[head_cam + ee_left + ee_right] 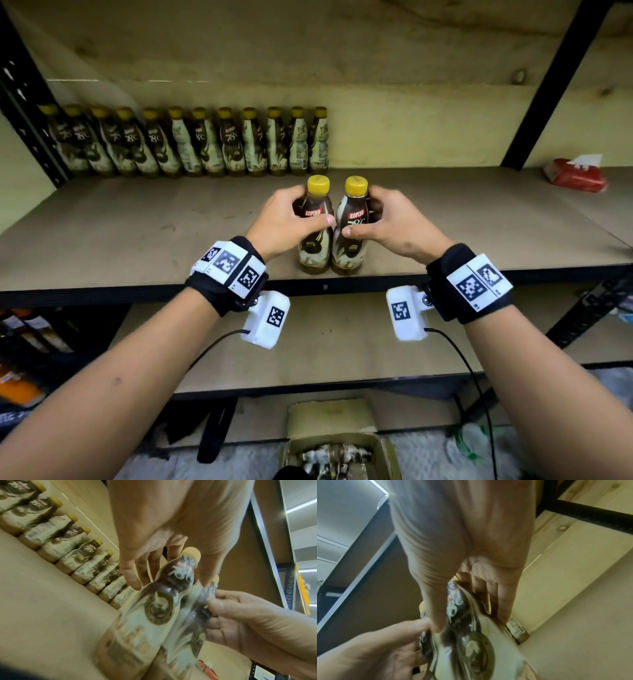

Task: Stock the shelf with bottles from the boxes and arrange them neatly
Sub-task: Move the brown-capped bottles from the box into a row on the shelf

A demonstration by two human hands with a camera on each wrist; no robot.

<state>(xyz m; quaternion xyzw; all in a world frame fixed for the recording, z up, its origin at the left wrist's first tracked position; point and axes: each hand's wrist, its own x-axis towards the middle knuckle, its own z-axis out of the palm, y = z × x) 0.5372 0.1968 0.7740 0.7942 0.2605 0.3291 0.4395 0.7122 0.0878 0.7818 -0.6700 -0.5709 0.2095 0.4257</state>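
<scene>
Two coffee bottles with yellow caps stand side by side near the front edge of the wooden shelf (137, 240). My left hand (291, 219) grips the left bottle (313, 251) around its upper body; the same bottle (159, 608) fills the left wrist view. My right hand (380, 222) grips the right bottle (349, 251), which the right wrist view shows as a blurred bottle (471, 635). The two bottles touch. A row of several matching bottles (191, 144) lines the shelf's back wall on the left.
A red packet (575, 174) lies at the shelf's far right. Black uprights (30, 113) frame the shelf. An open cardboard box (337, 445) with more bottles sits on the floor below. A lower shelf (342, 342) lies beneath my wrists.
</scene>
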